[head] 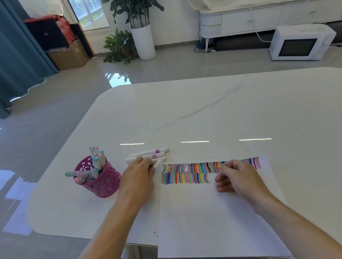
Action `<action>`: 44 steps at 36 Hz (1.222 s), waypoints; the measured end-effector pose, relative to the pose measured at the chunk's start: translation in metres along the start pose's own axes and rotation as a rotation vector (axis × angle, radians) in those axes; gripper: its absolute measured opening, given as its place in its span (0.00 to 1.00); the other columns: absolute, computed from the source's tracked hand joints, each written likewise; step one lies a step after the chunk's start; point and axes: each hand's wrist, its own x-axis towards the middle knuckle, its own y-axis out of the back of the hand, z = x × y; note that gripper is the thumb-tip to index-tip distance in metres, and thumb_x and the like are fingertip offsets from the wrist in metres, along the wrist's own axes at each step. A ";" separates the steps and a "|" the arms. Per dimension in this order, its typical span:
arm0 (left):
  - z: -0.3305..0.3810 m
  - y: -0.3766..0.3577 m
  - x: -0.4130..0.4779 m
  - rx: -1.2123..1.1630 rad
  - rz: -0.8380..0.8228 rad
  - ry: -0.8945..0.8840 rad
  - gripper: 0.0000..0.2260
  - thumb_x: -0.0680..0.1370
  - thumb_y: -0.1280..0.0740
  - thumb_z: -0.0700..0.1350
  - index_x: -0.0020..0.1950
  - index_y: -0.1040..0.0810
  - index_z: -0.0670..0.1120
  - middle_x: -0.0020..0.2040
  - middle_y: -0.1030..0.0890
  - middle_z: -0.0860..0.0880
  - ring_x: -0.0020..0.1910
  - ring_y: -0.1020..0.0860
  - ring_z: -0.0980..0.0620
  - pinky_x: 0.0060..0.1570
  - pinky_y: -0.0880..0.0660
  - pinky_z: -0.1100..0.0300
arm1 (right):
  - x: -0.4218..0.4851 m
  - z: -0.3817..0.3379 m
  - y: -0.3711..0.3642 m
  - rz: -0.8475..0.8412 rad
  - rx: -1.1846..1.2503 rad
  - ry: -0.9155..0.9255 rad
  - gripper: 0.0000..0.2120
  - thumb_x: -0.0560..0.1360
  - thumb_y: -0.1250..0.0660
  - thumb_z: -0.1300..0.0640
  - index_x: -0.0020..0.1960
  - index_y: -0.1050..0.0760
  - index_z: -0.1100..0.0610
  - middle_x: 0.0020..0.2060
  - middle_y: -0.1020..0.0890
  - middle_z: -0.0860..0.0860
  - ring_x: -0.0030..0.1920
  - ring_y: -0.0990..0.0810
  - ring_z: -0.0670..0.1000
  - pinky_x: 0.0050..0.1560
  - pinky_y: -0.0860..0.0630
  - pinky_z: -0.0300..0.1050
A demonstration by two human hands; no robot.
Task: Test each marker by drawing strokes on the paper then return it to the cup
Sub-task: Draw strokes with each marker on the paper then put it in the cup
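Much seems done: the paper [208, 225] has almost two rows of strokes, and the cup [102, 184], at 9 o'clock of the left hand [137, 175], holds many markers. Loose markers [149, 154] wait at its 12 o'clock. This hand seems to pinch a white marker [158, 164]. The right hand [237, 177] lies curled on the paper; I cannot tell if it holds anything.

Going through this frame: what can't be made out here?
Head view only:
1. Whether the right hand holds anything: its curled fingers hide the palm.
2. Colour of the marker the left hand grips: the hand covers all but a white end.
3. Strokes on the paper behind the right hand.
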 end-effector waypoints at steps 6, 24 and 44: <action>0.015 0.005 -0.001 -0.263 0.091 0.009 0.06 0.83 0.36 0.46 0.57 0.21 0.51 0.50 0.21 0.60 0.46 0.25 0.64 0.39 0.32 0.70 | 0.002 0.002 -0.002 0.017 0.008 0.023 0.06 0.79 0.35 0.66 0.46 0.21 0.66 0.34 0.13 0.58 0.31 0.14 0.55 0.33 0.17 0.45; 0.078 -0.004 -0.017 -0.911 -0.050 -0.076 0.17 0.81 0.33 0.40 0.65 0.23 0.58 0.50 0.18 0.56 0.49 0.18 0.54 0.49 0.21 0.60 | -0.004 -0.001 -0.006 -0.115 -0.010 0.189 0.04 0.78 0.33 0.65 0.46 0.20 0.61 0.37 0.14 0.57 0.35 0.15 0.54 0.42 0.16 0.53; 0.095 -0.016 -0.017 -0.932 -0.103 -0.046 0.13 0.74 0.25 0.42 0.50 0.24 0.58 0.43 0.16 0.52 0.43 0.17 0.51 0.45 0.20 0.58 | -0.013 -0.006 0.004 -0.309 -0.221 0.337 0.11 0.83 0.35 0.50 0.44 0.20 0.52 0.38 0.15 0.48 0.36 0.19 0.47 0.42 0.26 0.44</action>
